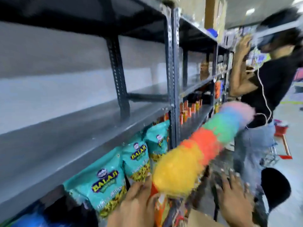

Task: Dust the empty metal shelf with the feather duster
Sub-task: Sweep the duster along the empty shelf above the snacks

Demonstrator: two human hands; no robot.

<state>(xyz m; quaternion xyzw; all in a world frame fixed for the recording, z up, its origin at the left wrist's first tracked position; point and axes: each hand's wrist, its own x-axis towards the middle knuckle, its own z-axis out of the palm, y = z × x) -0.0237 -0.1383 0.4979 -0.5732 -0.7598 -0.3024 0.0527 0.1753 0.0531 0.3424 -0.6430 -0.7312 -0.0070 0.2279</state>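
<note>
The empty metal shelf (73, 128) is a grey board running from lower left toward the middle, held by dark perforated uprights. A fluffy feather duster (205, 145) with yellow, orange, green, blue and pink bands points up and to the right, in the air in front of the shelf, not touching it. My left hand (136, 202) is at the bottom centre, closed around the duster's handle end. My right hand (234, 197) is lower right with fingers spread and nothing in it. The frame is blurred by motion.
Teal snack bags (105, 185) hang below the empty shelf. Orange packets (188, 110) fill the adjoining bay. Another person (265, 89) in a black top stands close on the right, reaching to the shelves. A red cart (282, 136) and a dark stool (275, 187) stand behind.
</note>
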